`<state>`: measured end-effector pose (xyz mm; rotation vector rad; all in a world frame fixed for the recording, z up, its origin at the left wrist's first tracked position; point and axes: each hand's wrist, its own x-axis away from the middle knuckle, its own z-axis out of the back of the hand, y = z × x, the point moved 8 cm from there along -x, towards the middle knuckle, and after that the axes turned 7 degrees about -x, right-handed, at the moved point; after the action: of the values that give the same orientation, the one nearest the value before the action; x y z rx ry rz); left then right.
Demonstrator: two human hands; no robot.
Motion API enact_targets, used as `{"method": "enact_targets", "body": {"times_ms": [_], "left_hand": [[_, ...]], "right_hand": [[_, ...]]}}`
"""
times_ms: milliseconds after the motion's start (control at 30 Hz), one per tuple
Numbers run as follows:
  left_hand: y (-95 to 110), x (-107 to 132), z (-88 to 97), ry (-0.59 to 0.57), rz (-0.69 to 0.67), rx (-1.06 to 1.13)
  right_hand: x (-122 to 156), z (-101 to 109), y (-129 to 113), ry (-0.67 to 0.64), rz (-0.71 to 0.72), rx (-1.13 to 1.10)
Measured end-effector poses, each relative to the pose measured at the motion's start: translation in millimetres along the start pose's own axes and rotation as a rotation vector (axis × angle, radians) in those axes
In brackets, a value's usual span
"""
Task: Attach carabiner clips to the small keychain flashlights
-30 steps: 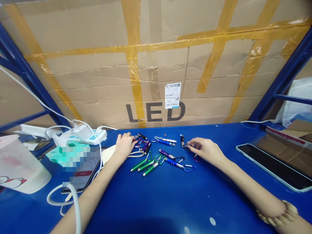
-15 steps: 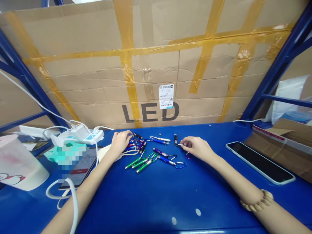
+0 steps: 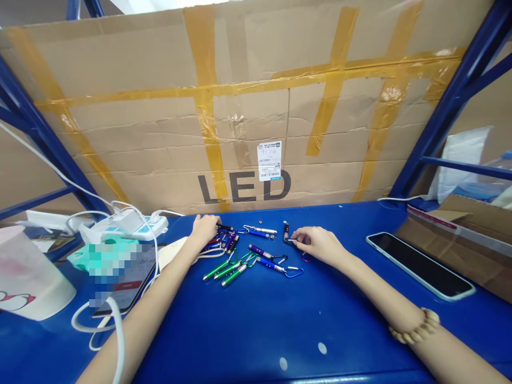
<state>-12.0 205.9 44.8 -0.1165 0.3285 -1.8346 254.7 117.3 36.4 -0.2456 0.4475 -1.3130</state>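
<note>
Blue counter carries a loose scatter of keychain pen lights. The left hand sits at the scatter's far edge, its grip hard to make out. The right hand has its grip together, clamped on a black pen light.

A blue-painted steel bench runs across the lower frame, its top speckled with a few pale scuffs. Mid-frame lies a loose scatter of pen-shaped keychain lights, green, blue, purple and black, some with carabiners. To the lower left sit a white plastic jug and a smartphone, partly blurred; a power strip is upper left, and to the right lies a black-screened tablet — well apart from the lights.
</note>
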Motion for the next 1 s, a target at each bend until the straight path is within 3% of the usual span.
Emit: {"method": "enact_targets", "body": {"times_ms": [233, 400, 533, 800, 1000], "left_hand": [[5, 6, 13.5, 0.120, -0.014, 0.028], [7, 14, 41.9, 0.276, 0.018, 0.111], [9, 34, 60.1, 0.364, 0.007, 0.175], [11, 90, 47.1, 0.381, -0.014, 0.237], [-3, 106, 54.1, 0.420, 0.064, 0.092]], "right_hand": [[-1, -2, 3, 0.005, -0.018, 0.024], [-1, -2, 2, 0.006, -0.015, 0.039], [0, -1, -1, -0.003, -0.005, 0.053], [2, 4, -1, 0.026, 0.008, 0.073], [2, 12, 3, 0.073, 0.000, 0.086]]}}
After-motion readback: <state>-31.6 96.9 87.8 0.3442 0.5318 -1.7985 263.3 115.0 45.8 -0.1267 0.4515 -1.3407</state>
